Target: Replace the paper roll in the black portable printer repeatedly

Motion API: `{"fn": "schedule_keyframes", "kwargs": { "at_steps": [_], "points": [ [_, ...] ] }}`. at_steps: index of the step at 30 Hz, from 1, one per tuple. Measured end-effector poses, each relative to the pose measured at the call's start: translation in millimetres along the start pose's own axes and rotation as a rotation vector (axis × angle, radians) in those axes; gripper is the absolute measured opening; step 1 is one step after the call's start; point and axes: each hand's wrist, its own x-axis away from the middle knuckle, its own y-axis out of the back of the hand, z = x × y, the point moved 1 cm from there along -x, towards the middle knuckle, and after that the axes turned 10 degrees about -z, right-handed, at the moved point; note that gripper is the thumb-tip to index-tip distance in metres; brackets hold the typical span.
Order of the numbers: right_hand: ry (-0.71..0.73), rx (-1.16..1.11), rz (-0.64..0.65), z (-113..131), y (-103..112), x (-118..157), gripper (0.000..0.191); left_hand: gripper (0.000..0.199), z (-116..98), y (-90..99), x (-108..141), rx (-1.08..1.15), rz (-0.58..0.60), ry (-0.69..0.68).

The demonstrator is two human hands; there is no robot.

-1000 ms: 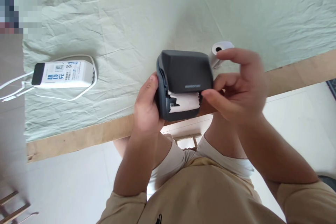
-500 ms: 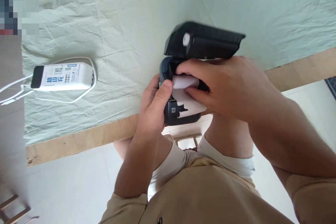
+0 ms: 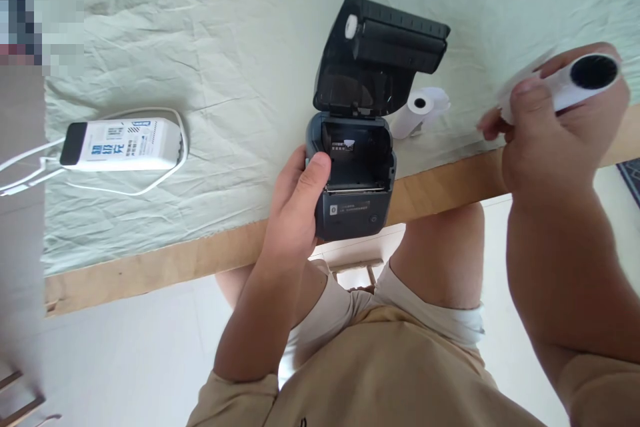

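My left hand (image 3: 295, 203) grips the left side of a dark blue-grey printer (image 3: 353, 210) at the table's front edge. The printer's black lid (image 3: 385, 47) stands raised, with a roller across it, and its paper compartment shows no roll inside. Off to the right, my right hand (image 3: 555, 100) is closed around a white paper roll (image 3: 563, 87) with a wide dark core. A smaller white paper roll (image 3: 413, 115) with a narrow core lies on the cloth just right of the printer, partly behind the lid.
A white power strip or adapter (image 3: 125, 145) with a black end and looped white cable lies at the left on the pale green cloth (image 3: 225, 80). The wooden table edge (image 3: 150, 270) runs along the front. A pixelated patch fills the top left corner.
My right hand has left the printer and moved right, taking the white paper out of the compartment. The compartment and smaller roll are now uncovered. My left hand keeps its hold.
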Motion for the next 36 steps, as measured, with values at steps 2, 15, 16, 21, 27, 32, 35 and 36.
{"fn": "schedule_keyframes", "kwargs": {
  "at_steps": [2,15,16,21,27,32,35,36],
  "points": [
    [0.098,0.153,-0.017,-5.1,1.2,-3.1,0.018,0.045,0.1,0.1,0.2,-0.007,0.003,-0.006],
    [0.247,0.367,0.056,17.6,-4.0,-2.3,0.062,0.043,-1.1,-0.9,-0.5,0.018,0.008,-0.002],
    [0.297,0.334,0.063,28.9,-10.5,0.1,0.056,0.042,-1.2,-1.1,-0.8,0.023,0.010,0.001],
    [0.279,0.298,0.223,26.7,-56.5,5.9,0.053,0.045,-0.3,-0.9,-1.6,0.012,-0.006,0.020],
    [0.069,0.063,0.115,16.7,-56.2,7.0,0.050,0.044,0.0,0.0,-0.4,0.007,0.003,-0.016],
    [0.121,-0.007,0.163,79.9,-38.5,16.3,0.020,0.039,-1.0,-0.9,0.7,-0.002,-0.024,-0.039],
    [0.222,-0.071,0.311,104.7,-54.3,24.8,0.014,0.033,-2.4,-1.5,1.6,-0.003,-0.043,-0.068],
    [0.234,-0.055,0.316,107.5,-61.4,26.8,0.018,0.032,-3.0,-1.7,1.8,0.001,-0.040,-0.073]
  ]
}}
